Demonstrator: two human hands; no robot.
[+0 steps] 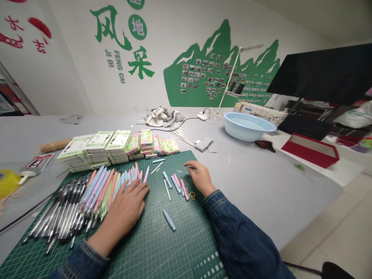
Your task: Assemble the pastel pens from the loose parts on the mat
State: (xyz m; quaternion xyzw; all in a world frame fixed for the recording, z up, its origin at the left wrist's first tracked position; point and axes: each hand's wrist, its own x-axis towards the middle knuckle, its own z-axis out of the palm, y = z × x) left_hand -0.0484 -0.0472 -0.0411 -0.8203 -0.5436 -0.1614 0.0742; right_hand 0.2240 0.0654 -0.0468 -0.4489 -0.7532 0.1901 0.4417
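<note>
My left hand (129, 205) lies palm down over the right end of a row of pastel pens (100, 188), its fingers stretched out and touching the pens. To the left of that row lies a heap of clear pens with black parts (61, 211). My right hand (201, 176) hovers at the right edge of the green cutting mat (139, 248), fingers loosely bent and apart, nothing visible in them. Just left of it are pink pen pieces (184, 190), blue pen pieces (175, 184) and a thin white refill (167, 190). A single blue pen barrel (169, 220) lies nearer me.
Stacked white-green boxes (99, 141) and small pink-green boxes (147, 139) line the mat's far edge. Left of them are a glue tube (36, 164) and a yellow tape roll (8, 182). Farther back sit cloth scraps (162, 116), a blue basin (248, 128) and a sewing machine (261, 112).
</note>
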